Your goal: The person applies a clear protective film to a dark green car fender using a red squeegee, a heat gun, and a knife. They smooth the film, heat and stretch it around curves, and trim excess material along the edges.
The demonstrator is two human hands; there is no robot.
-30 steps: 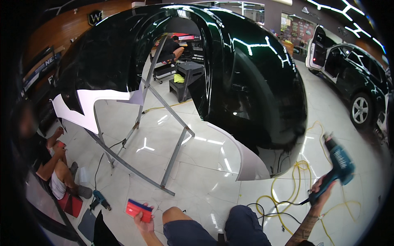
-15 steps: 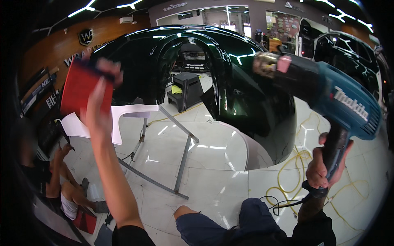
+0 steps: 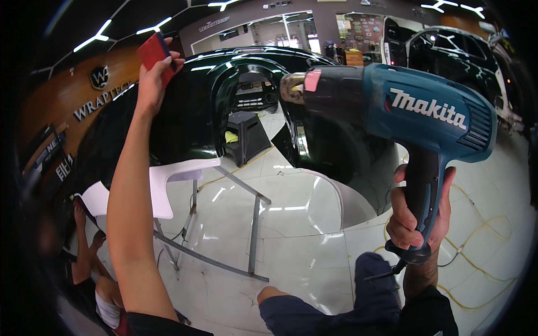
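Observation:
Up at the far left, my left hand [image 3: 152, 84] grips a red squeegee [image 3: 153, 51] with a dark edge, in front of or against the upper part of a glossy dark green car body panel [image 3: 182, 126]; whether it touches cannot be told. My right hand [image 3: 406, 221] is wrapped around the handle of a teal and black heat gun [image 3: 428, 109]. Its metal nozzle points left, toward the panel's arched opening. Pink material shows on the nozzle end. A pale white section [image 3: 162, 187] forms the panel's lower left edge.
A grey metal stand [image 3: 253, 235] is below the panel. Behind the arch sits a black step stool [image 3: 246, 137] with a yellow-green cloth. Yellow cable [image 3: 476, 266] lies on the floor at right. Another person [image 3: 92, 274] sits low at left. A dark car [image 3: 454, 56] stands far right.
My left hand has moved up and away with the squeegee. The heat gun has shifted left and now points its nozzle closer to the arch. The view has turned slightly.

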